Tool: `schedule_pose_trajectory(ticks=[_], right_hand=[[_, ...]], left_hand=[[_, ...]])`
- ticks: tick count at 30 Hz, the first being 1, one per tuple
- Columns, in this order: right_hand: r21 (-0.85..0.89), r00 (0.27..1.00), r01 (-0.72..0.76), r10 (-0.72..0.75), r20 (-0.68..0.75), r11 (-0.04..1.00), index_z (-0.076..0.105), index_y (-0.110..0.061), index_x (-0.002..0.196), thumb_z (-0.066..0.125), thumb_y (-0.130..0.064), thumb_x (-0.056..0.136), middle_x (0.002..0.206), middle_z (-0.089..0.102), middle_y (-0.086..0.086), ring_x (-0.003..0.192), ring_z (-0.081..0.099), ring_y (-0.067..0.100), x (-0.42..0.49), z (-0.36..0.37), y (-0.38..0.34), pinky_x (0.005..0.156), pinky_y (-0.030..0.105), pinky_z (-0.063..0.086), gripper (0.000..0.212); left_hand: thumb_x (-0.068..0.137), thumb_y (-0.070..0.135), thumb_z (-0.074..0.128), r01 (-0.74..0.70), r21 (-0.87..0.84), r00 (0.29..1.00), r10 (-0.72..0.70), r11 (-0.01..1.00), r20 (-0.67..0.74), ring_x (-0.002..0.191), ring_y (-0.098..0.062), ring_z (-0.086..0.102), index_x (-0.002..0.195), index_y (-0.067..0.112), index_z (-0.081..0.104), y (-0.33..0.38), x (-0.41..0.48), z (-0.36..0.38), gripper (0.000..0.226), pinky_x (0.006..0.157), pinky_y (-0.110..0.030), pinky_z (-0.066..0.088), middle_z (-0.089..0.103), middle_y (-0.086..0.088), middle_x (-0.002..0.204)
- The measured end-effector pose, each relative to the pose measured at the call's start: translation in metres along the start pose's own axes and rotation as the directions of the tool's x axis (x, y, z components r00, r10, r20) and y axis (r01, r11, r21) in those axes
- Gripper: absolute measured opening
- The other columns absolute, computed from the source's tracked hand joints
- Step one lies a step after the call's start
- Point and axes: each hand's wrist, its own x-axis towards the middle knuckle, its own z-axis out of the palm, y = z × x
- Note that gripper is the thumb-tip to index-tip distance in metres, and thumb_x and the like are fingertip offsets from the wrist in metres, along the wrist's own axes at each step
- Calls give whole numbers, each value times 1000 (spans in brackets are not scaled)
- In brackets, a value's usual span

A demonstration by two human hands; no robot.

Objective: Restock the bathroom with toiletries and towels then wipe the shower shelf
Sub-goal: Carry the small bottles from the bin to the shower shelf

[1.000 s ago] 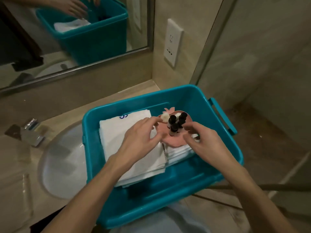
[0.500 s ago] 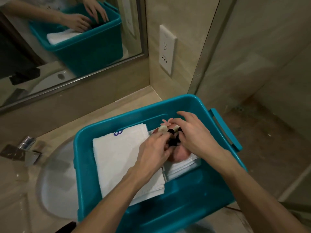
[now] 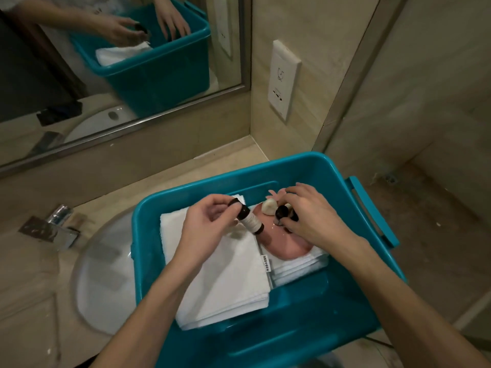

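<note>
The small dark bottle (image 3: 248,220), pale-labelled, is pinched just under its cap between the thumb and fingertips of the left hand (image 3: 204,224). It hangs tilted, base slanting down toward the pink dish (image 3: 287,244) just right of that pinch. The right hand (image 3: 310,219) is curled over the remaining bottles (image 3: 281,211) standing on the dish; how many it covers cannot be told. A white rounded piece (image 3: 268,207), perhaps soap, lies on the dish between the two grips.

The likeliest slip seems to be at the left pinch. Held so high and at a slant, the bottle could swing or slide out and drop onto the dish, toppling whatever stands there. The dish rests on a stack of folded towels (image 3: 300,264) below the right hand, a soft footing, so a downward press or sideways tug there may tip it and roll its load off. A second towel stack (image 3: 223,274) lies beneath the left hand.

All of this sits in the teal bin (image 3: 265,168), which appears to rest partly over the sink basin (image 3: 106,274). A hard lean on it might shift it.
</note>
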Motion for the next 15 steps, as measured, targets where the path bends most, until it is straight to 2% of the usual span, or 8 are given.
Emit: schedule_pose_trajectory(ticks=[2, 5, 7, 9, 11, 12, 15], right_hand=[[-16, 1000, 5, -6, -23, 1000, 67, -26, 114, 75, -37, 80, 135, 59, -6, 139, 38, 25, 1, 1, -3, 114, 40, 34, 37], [21, 998, -2, 3, -57, 1000, 70, -25, 111, 77, -33, 80, 130, 63, -8, 140, 38, 23, -1, -2, -8, 116, 37, 31, 33], [139, 996, 1, 12, -91, 990, 71, -27, 106, 78, -33, 80, 125, 65, -11, 139, 39, 17, -4, -8, -14, 115, 32, 32, 28], [288, 993, -20, 51, -103, 957, 71, -28, 103, 78, -32, 81, 117, 68, -14, 127, 48, 6, -10, -19, -21, 101, 24, 39, 24], [421, 988, -57, 111, -105, 905, 71, -32, 98, 77, -32, 82, 100, 73, -16, 101, 62, -4, -16, -33, -31, 82, 21, 46, 17], [496, 985, -71, 138, -99, 865, 72, -32, 96, 78, -31, 82, 95, 74, -17, 93, 65, -4, -20, -40, -36, 79, 21, 49, 16], [708, 975, -79, 201, -90, 701, 74, -26, 97, 80, -23, 82, 95, 77, -10, 93, 71, 3, -35, -50, -48, 88, 31, 57, 16]], left_hand=[[93, 13, 69, 74, -116, 996, -78, 990, -29, 88, -21, 72, 103, 4, 71, 0, -2, -4, 14, 85, -34, 60, 76, -13, 96], [95, 15, 66, 156, -263, 985, -168, 952, -24, 93, -21, 71, 108, 3, 71, 0, -7, -9, 18, 87, -34, 59, 75, -16, 102], [96, 15, 64, 195, -350, 978, -208, 916, -1, 95, -21, 71, 110, 5, 70, 2, -8, -11, 18, 86, -31, 59, 75, -15, 105], [96, 15, 63, 236, -436, 971, -233, 869, 61, 95, -22, 70, 115, 3, 69, 3, -9, -12, 22, 88, -31, 58, 74, -13, 107], [97, 13, 62, 286, -523, 958, -256, 803, 130, 96, -24, 70, 122, -1, 65, 4, -9, -11, 29, 90, -33, 59, 72, -16, 111], [97, 13, 62, 311, -541, 950, -273, 781, 152, 95, -24, 70, 122, -2, 65, 5, -9, -10, 30, 89, -33, 59, 71, -17, 112], [97, 14, 61, 354, -534, 935, -291, 768, 202, 91, -22, 71, 120, -1, 67, 7, -12, -6, 28, 81, -30, 61, 70, -18, 113]])
